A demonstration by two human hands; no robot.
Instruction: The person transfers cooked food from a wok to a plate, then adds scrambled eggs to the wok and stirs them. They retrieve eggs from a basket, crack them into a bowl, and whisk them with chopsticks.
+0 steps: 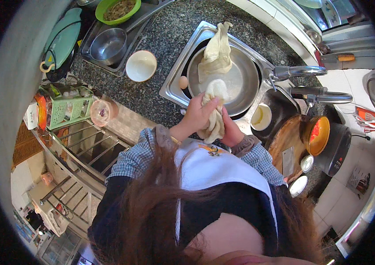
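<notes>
My left hand (198, 114) and my right hand (232, 130) both grip a bunched, cream-coloured cloth (216, 88) in front of my apron. Its upper end puffs out over the near edge of a round stainless steel basin (245, 89). That basin sits in the left bowl of a steel sink (172, 86). A second pale cloth (219, 54) lies draped over the basin's far rim, its end reaching past the sink's edge. An egg (183, 82) rests between the basin and the sink's left side.
Two taps (301, 72) stand right of the basin. The sink's darker right bowl holds a white bowl (261, 116). Beyond it are a round wooden board (275, 142) with a cleaver (287, 160) and an orange-brown bowl (321, 129). Leftward are a white bowl (141, 66) and a saucepan (108, 46).
</notes>
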